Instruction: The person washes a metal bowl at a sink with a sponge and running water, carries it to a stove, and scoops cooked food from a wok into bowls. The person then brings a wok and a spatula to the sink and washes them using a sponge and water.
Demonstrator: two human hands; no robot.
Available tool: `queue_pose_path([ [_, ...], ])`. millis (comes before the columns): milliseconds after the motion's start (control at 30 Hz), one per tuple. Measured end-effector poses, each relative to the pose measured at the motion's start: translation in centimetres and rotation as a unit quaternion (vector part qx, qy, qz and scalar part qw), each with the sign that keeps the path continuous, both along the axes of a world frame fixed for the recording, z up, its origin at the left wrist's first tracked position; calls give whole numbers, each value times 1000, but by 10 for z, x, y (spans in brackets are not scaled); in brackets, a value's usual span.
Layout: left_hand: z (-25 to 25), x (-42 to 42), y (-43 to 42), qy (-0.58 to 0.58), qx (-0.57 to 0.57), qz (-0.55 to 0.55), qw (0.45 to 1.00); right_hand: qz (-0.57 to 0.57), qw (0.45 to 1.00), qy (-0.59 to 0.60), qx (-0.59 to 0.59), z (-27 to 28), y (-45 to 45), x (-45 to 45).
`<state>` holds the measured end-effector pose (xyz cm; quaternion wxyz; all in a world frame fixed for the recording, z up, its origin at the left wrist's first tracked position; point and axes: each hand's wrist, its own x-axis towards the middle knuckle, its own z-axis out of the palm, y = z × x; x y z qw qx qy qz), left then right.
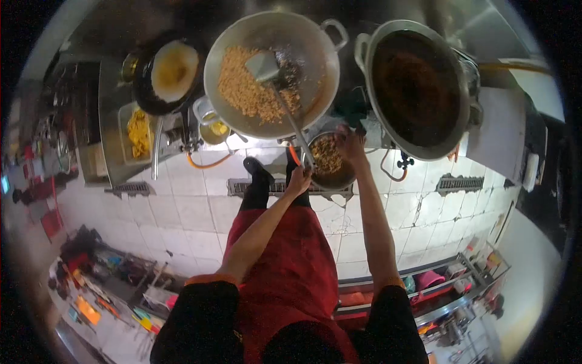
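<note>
My left hand (298, 182) is closed round the handle end of a long metal spatula (291, 115). The spatula's blade lies in a large wok (212, 73) on browned, crumbly food (242, 88). To the right of the wok's near edge, my right hand (350, 144) is at the rim of a metal bowl (339, 184) that holds similar browned food (326, 155). The fingers of my right hand are blurred, so their grip on the bowl cannot be made out.
A big pot of dark liquid (415, 88) stands right of the wok. On the left are a black pan (145, 100) with pale food, its handle jutting out, and a tray of yellow food (138, 134). Orange gas hoses (206, 165) hang at the stove's front.
</note>
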<state>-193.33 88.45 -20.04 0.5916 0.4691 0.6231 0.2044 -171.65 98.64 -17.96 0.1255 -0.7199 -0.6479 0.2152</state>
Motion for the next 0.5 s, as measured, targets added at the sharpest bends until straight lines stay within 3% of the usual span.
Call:
queue_pose_path([
  [67,9,7,21,-66,-134,30,988,43,998,-40,-31,-25,18,6],
  [133,18,14,36,-60,-131,47,988,29,991,18,-130,-23,44,8],
  [233,-38,26,40,-70,-50,66,994,9,960,89,-267,-8,83,8],
  [267,-64,29,40,-81,-20,72,994,20,960,86,-264,-13,89,11],
  [300,-85,32,40,-101,-4,86,991,-31,990,79,-109,-25,93,17],
  [333,-117,32,34,-139,-1,100,985,-98,985,118,-78,-42,95,25],
  [367,-79,32,47,-104,24,129,986,-163,973,159,-39,-61,97,35],
  [467,-152,35,34,-347,-74,331,874,-293,896,305,-132,-25,88,47],
  [500,-122,37,38,-459,-120,411,779,-322,872,337,-151,-17,80,53],
])
